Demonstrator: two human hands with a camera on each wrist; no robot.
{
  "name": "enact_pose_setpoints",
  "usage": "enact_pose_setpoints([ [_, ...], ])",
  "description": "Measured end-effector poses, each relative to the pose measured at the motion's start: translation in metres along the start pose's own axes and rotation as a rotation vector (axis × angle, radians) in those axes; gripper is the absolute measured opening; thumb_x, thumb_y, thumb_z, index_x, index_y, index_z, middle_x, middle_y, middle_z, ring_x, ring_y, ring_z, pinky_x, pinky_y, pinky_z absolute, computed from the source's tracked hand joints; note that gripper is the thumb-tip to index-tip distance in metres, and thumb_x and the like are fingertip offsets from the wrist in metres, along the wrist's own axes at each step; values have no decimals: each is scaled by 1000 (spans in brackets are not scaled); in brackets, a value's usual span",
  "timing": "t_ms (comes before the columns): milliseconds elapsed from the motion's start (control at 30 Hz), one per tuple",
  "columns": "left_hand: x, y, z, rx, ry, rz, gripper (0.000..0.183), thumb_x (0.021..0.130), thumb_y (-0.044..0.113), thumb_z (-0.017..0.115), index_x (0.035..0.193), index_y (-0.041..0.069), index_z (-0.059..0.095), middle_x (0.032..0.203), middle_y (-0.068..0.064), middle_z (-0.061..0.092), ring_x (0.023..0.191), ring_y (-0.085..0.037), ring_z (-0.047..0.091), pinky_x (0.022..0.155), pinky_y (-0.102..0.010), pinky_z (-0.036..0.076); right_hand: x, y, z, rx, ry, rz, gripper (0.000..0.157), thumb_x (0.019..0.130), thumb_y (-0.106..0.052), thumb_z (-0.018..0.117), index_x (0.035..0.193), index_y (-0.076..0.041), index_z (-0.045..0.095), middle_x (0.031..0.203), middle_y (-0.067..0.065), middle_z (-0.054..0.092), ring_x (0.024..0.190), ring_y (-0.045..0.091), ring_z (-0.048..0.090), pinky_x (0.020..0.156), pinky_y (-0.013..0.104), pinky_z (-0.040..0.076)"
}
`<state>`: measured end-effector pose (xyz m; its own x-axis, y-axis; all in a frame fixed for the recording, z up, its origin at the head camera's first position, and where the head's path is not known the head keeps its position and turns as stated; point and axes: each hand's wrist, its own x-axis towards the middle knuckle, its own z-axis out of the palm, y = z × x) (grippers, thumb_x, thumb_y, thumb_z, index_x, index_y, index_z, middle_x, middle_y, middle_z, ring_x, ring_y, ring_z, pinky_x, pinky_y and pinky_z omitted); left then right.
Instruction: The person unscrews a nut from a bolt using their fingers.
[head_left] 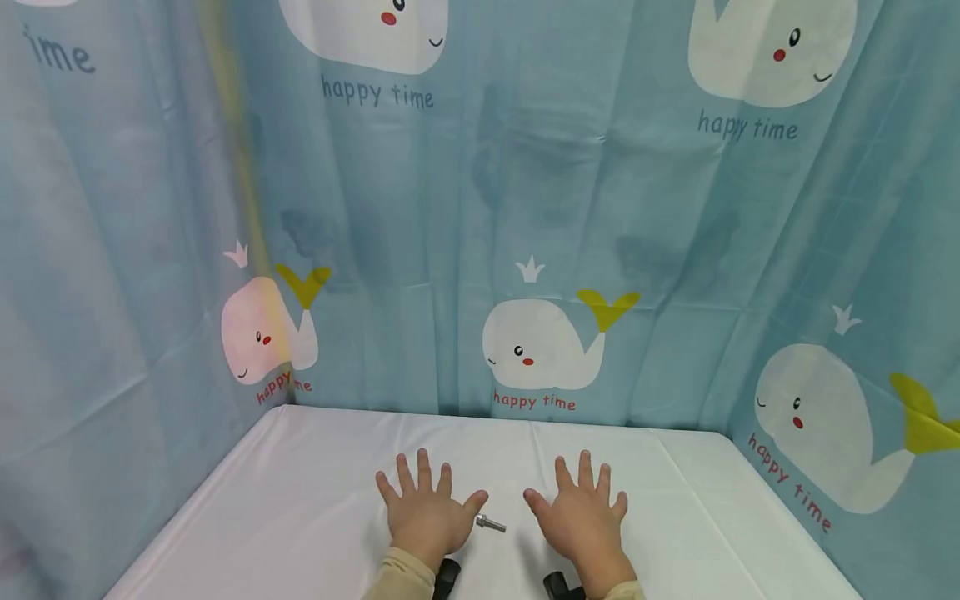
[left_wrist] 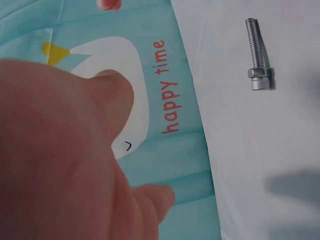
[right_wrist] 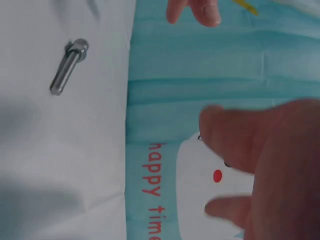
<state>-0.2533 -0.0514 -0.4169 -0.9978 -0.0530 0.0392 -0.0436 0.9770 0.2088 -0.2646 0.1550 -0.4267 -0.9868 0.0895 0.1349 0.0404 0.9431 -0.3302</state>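
Left hand [head_left: 429, 517] and right hand [head_left: 582, 517] apart, fingers [head_left: 424, 471] spread, gripping nothing, so from my remote post I'd lower one slowly and pinch the shank [left_wrist: 256, 46] of the bolt [head_left: 491, 524], lying between them well in from the table's [head_left: 675, 454] far edge: silvery, threaded, hex nut [left_wrist: 259, 73] up by the cylindrical head [left_wrist: 260, 84].

Bolt [left_wrist: 255, 45] with nut [left_wrist: 259, 73], metallic silver-grey. Bench [head_left: 675, 521], plain white. Curtain [head_left: 412, 350], blue-green, printed with white whales [head_left: 540, 337] bearing yellow-green tails [head_left: 608, 315], red cheek spots [head_left: 528, 362] and white crowns [head_left: 530, 271]; lettering [head_left: 535, 402] "happy time" in red below, dark blue above. Sleeves [head_left: 401, 577], beige; wrist fittings [head_left: 447, 575], black.
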Motion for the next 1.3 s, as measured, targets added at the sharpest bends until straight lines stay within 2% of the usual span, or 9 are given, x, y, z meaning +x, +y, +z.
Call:
enact_pose_setpoints([
  [67, 6, -3, 1, -42, 0, 35, 87, 89, 77, 42, 147, 12, 50, 160, -24, 21, 144, -52, 5, 106, -75, 0, 4, 2, -3, 108, -21, -58, 84, 85, -62, 67, 147, -8, 49, 158, 27, 22, 141, 51, 21, 102, 76, 22],
  [167, 18, -12, 2, -158, -8, 123, 91, 84, 77, 53, 151, 15, 46, 162, -22, 13, 145, -51, 1, 105, -76, 7, 11, 11, -13, 378, -117, -113, 87, 82, -56, 75, 149, -9, 47, 158, 25, 25, 139, 48, 30, 98, 71, 35],
  [300, 29, -26, 0, -386, -71, 278, 94, 78, 65, 73, 154, 19, 41, 163, -21, 7, 145, -49, 5, 103, -74, 22, 19, 30, -27, 770, -324, -31, 91, 82, -52, 78, 152, -8, 41, 156, 27, 26, 135, 51, 34, 91, 65, 45],
  [433, 35, -34, 2, -639, -209, 375, 87, 77, 45, 84, 152, 23, 44, 161, -18, 20, 142, -46, 24, 101, -68, 33, 24, 44, -26, 962, -460, 42, 88, 83, -45, 79, 151, -4, 40, 155, 30, 27, 131, 53, 37, 80, 60, 53],
  [633, 40, -33, 22, -877, -364, 298, 61, 77, 19, 87, 133, 26, 65, 141, -13, 51, 122, -39, 53, 89, -54, 50, 24, 51, 0, 1026, -521, 94, 71, 84, -31, 80, 139, 3, 52, 139, 27, 50, 124, 55, 43, 77, 56, 56],
  [800, 45, -32, 42, -941, -399, 230, 46, 76, 6, 85, 120, 16, 74, 133, -12, 57, 111, -33, 60, 79, -44, 56, 23, 44, 21, 1054, -500, 125, 61, 86, -20, 79, 137, 2, 55, 140, 31, 46, 117, 44, 55, 76, 55, 56],
  [967, 47, -32, 52, -1009, -400, 228, 40, 76, -2, 83, 115, 7, 75, 134, -12, 57, 103, -28, 62, 76, -38, 58, 22, 39, 29, 1059, -490, 114, 56, 87, -12, 78, 137, 1, 57, 142, 30, 46, 113, 35, 57, 77, 52, 57],
  [1167, 50, -29, 61, -946, -366, 268, 35, 77, 1, 82, 110, 9, 77, 117, -8, 66, 76, -18, 60, 62, -31, 50, 19, 32, 35, 1049, -516, 55, 51, 85, -2, 76, 133, 3, 60, 138, 26, 51, 118, 34, 55, 78, 48, 57],
  [1300, 51, -26, 66, -894, -340, 276, 32, 76, -1, 82, 106, 10, 79, 101, -3, 69, 73, -16, 60, 60, -31, 48, 18, 25, 38, 993, -526, 32, 49, 82, -2, 78, 129, 1, 64, 130, 22, 58, 111, 30, 58, 76, 44, 58],
])
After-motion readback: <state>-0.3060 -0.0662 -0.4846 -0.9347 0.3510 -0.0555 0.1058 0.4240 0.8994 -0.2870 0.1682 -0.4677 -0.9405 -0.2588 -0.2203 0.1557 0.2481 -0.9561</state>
